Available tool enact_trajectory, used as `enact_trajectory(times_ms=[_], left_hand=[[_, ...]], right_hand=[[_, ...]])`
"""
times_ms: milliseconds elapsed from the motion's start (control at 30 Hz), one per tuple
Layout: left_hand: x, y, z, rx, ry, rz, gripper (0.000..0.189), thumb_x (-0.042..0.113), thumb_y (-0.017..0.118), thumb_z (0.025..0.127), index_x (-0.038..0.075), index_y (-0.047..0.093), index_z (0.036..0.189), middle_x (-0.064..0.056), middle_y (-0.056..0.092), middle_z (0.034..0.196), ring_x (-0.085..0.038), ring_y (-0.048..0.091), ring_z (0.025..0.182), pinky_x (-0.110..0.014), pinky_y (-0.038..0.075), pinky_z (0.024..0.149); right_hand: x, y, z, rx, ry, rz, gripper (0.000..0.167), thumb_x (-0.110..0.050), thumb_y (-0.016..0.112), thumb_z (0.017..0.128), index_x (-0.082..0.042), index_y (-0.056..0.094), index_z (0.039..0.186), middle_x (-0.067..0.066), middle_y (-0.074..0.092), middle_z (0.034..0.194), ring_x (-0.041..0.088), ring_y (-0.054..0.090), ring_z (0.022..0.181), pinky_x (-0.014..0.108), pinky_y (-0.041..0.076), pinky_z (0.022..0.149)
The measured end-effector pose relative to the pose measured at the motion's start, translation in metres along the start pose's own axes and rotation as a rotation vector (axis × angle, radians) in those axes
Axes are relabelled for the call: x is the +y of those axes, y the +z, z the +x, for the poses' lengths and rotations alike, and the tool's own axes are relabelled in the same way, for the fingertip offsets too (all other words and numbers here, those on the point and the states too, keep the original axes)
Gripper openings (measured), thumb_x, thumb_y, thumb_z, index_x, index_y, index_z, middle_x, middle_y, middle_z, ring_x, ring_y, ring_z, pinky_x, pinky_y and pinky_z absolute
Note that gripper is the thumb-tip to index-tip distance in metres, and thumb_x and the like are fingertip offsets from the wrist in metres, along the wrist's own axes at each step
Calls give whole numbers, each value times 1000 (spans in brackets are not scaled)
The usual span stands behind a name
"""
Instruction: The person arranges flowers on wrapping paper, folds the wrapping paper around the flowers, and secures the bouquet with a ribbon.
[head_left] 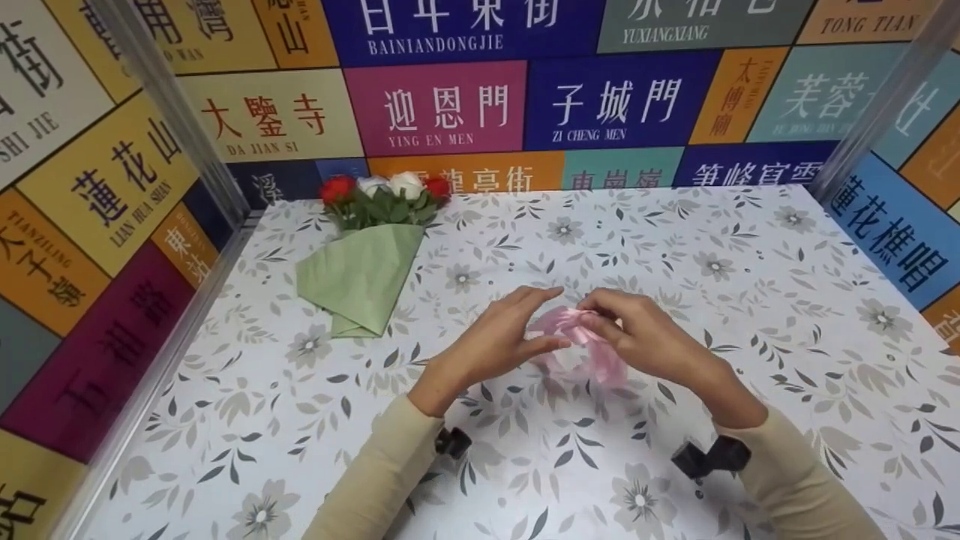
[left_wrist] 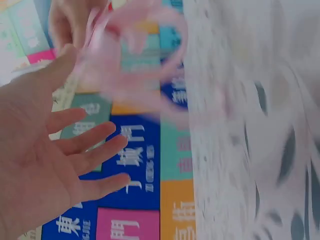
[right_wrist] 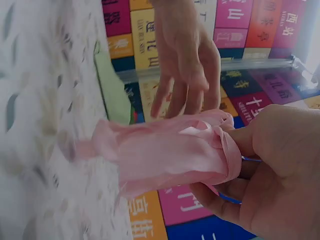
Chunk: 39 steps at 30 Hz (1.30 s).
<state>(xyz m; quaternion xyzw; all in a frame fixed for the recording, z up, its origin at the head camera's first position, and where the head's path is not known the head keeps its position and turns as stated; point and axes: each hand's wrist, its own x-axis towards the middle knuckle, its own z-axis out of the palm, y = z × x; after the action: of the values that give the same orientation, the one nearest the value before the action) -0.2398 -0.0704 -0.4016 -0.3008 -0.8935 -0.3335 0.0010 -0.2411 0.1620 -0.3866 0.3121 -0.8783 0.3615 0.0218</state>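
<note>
A length of pink satin ribbon (head_left: 609,366), bunched into loose loops, is between the two hands above the table. My right hand (head_left: 637,330) pinches its upper end between thumb and fingers. In the right wrist view the ribbon (right_wrist: 165,155) hangs in wide folds from that hand (right_wrist: 280,170). My left hand (head_left: 499,330) is beside the ribbon on the left, fingers apart and thumb spread. Seen from the left wrist, the palm of this hand (left_wrist: 40,170) faces the ribbon (left_wrist: 107,55), which is blurred there, and the fingers hold nothing.
On the left of the table lies a bouquet of red and white roses (head_left: 405,185) wrapped in green paper (head_left: 364,277). A white cloth with leaf and flower print (head_left: 637,495) covers the table. Walls with coloured name panels (head_left: 439,109) enclose the back and sides.
</note>
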Motion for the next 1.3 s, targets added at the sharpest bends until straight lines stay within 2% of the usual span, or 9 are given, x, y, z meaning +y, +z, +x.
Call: enact_trajectory(times_ms=[267,533,667,767,867,1000,1067,1167,1300], left_hand=[[1,-8,1,145,63,-169,20,19,62,100,4,75,95,-8,73,91,-14,63,82,-23,50,75],[-8,-31,-7,211,-40,-324,22,13,56,102,2,76,102,-12,76,94,-19,68,88,-26,54,81],[-10,-42,-10,254,-115,-347,24,12,54,103,2,70,88,-7,61,68,-15,53,62,-24,42,59],[-9,-45,-11,269,-144,-322,28,16,54,104,6,64,80,1,43,60,-11,37,53,-24,31,53],[-6,-44,-10,269,-138,-280,33,20,55,104,6,59,74,3,33,59,-10,29,54,-25,27,54],[2,-39,-10,235,-105,-138,34,23,55,104,1,70,84,-2,48,64,-13,34,57,-26,32,56],[6,-36,-11,203,-103,-20,33,25,53,105,1,74,111,-9,61,77,-17,45,62,-30,41,60],[13,-35,-14,149,-118,149,46,26,51,105,0,52,143,-17,68,109,-26,63,88,-40,54,80],[19,-39,-20,111,-133,281,52,26,49,106,4,40,152,-21,54,144,-37,56,129,-55,46,104]], right_hand=[[-17,6,23,-15,-19,99,16,-18,57,102,-11,71,100,1,69,87,8,56,75,22,47,69],[-11,-3,30,-1,68,94,26,-29,53,105,-15,75,101,-3,59,75,9,50,66,23,42,61],[1,-18,29,23,162,-37,37,-40,49,105,-18,75,91,-2,48,62,13,44,59,29,40,61],[6,-29,26,19,221,-154,44,-45,48,104,-16,75,85,3,61,70,19,51,66,34,42,69],[5,-34,23,-35,207,-220,39,-43,51,104,-15,76,103,9,67,111,28,58,99,44,45,88],[-6,-19,22,-47,86,-199,45,-41,64,96,-13,66,131,11,51,141,35,48,132,56,36,110],[-13,-6,24,-15,-18,-208,47,-41,70,92,-11,66,128,10,59,135,33,56,125,54,42,107],[-21,13,28,3,-136,-206,28,-33,73,91,-9,73,107,5,72,104,23,66,93,42,52,86],[-23,21,30,-50,-94,-126,14,-20,63,99,-10,73,95,1,68,77,12,53,65,30,45,66]])
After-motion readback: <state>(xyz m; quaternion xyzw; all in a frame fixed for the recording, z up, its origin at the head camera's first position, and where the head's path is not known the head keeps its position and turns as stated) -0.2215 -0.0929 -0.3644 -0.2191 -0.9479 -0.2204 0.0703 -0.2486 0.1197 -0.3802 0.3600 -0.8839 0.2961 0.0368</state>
